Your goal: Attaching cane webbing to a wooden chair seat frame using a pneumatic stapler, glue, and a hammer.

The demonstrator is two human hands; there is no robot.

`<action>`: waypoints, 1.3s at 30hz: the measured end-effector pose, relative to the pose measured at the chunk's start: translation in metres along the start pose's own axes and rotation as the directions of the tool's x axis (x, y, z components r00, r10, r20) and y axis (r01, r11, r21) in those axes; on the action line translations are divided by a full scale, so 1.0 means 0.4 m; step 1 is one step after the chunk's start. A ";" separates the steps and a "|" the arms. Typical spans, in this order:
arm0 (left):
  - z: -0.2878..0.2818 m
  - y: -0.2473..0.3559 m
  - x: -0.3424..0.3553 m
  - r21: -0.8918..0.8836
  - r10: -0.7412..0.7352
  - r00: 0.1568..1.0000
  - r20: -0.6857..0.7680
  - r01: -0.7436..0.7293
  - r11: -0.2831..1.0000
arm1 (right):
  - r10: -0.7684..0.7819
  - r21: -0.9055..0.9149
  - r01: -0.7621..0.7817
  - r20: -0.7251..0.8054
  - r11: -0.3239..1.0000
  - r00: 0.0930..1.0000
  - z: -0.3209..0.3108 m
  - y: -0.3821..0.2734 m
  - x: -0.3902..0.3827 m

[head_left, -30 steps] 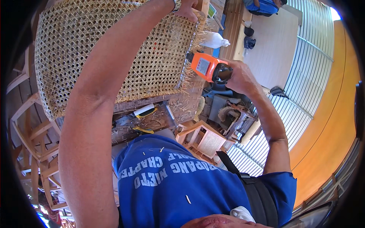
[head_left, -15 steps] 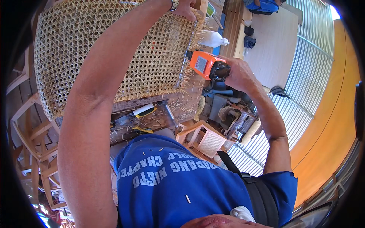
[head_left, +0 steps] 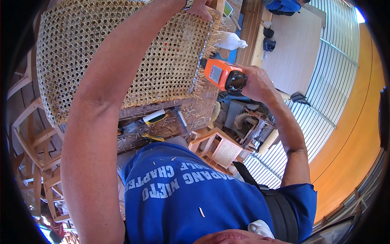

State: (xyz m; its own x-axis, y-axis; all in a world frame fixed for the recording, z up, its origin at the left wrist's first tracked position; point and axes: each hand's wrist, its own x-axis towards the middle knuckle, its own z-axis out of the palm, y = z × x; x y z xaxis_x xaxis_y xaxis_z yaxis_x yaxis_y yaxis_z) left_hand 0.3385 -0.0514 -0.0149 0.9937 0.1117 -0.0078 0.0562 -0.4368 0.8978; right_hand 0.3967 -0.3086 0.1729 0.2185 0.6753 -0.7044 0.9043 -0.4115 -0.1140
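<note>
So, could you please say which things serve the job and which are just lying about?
Seemingly in use:
- pale woven cane panel, under the left hand
- boxy orange tool, in the right hand

Seemingly lying about:
- white rounded bottle
- yellow-handled hand tools

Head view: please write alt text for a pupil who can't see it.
The right hand holds an orange power tool, its nose at the frayed right edge of a woven cane panel; the left hand is at the panel's upper right corner. Thin scraps litter the bench.
</note>
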 end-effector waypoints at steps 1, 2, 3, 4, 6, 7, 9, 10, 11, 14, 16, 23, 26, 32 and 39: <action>0.000 0.002 0.000 -0.010 -0.025 1.000 0.008 0.025 1.000 | 0.004 0.000 -0.004 -0.001 1.000 1.000 0.001 -0.001 0.000; 0.001 0.006 0.000 -0.020 -0.049 0.999 0.016 0.049 0.999 | 0.009 -0.018 -0.009 0.006 1.000 1.000 0.002 -0.002 -0.001; 0.004 0.009 0.002 -0.022 -0.044 0.999 0.018 0.045 0.999 | 0.016 -0.037 -0.015 0.013 0.999 1.000 0.003 -0.002 -0.002; 0.006 0.001 -0.001 -0.035 -0.039 0.999 0.004 0.040 0.999 | 0.008 -0.038 -0.007 0.014 0.999 1.000 0.003 -0.005 0.000; 0.006 -0.010 -0.004 -0.048 -0.036 0.999 -0.010 0.035 0.998 | 0.003 -0.030 -0.003 0.017 1.000 1.000 0.006 -0.009 0.001; 0.006 -0.012 -0.005 -0.064 -0.033 0.999 -0.012 0.032 0.997 | 0.003 -0.029 -0.002 0.018 1.000 1.000 0.003 -0.015 0.006; 0.007 -0.015 -0.002 -0.082 -0.024 1.000 -0.014 0.023 0.996 | 0.140 -0.078 -0.135 0.073 0.988 0.987 -0.009 -0.028 0.021; 0.010 -0.015 0.002 -0.103 -0.018 1.000 0.003 0.018 0.995 | 0.146 -0.080 -0.140 0.072 0.987 0.987 -0.009 -0.021 0.021; 0.012 -0.015 0.005 -0.123 -0.011 1.000 0.019 0.013 0.992 | 0.119 -0.094 -0.112 0.071 0.989 0.990 -0.008 -0.008 0.018; 0.012 -0.007 -0.005 -0.175 -0.027 1.000 -0.001 0.027 0.984 | 0.160 -0.055 -0.154 0.124 0.987 0.979 -0.033 -0.006 -0.006; -0.002 0.014 -0.013 -0.059 -0.073 0.997 0.011 0.073 0.996 | 0.240 -0.003 -0.243 0.179 0.970 0.954 -0.034 -0.010 -0.042; -0.015 0.007 -0.020 0.174 -0.113 0.994 -0.009 0.113 0.978 | 0.142 0.135 -0.160 0.138 0.978 0.980 0.049 -0.020 -0.135; -0.023 0.040 -0.023 0.126 -0.088 0.996 -0.001 0.087 0.988 | 0.092 0.259 -0.088 -0.004 0.962 0.996 0.080 -0.017 -0.138; -0.019 0.021 -0.004 0.129 -0.018 1.000 0.026 0.014 0.992 | -0.009 0.103 0.013 -0.037 0.995 0.999 0.097 0.012 -0.115; 0.001 -0.026 0.027 0.163 0.034 0.999 0.031 -0.038 0.986 | -0.021 0.104 0.020 0.007 0.994 1.000 0.085 0.018 -0.102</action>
State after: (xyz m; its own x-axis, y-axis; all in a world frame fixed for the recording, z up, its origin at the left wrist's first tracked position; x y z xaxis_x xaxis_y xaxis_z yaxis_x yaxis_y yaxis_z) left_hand 0.3487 -0.0462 -0.0245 0.9975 0.0696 0.0090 0.0332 -0.5807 0.8134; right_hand 0.3818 -0.3598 0.1769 0.1967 0.6793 -0.7071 0.8654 -0.4592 -0.2004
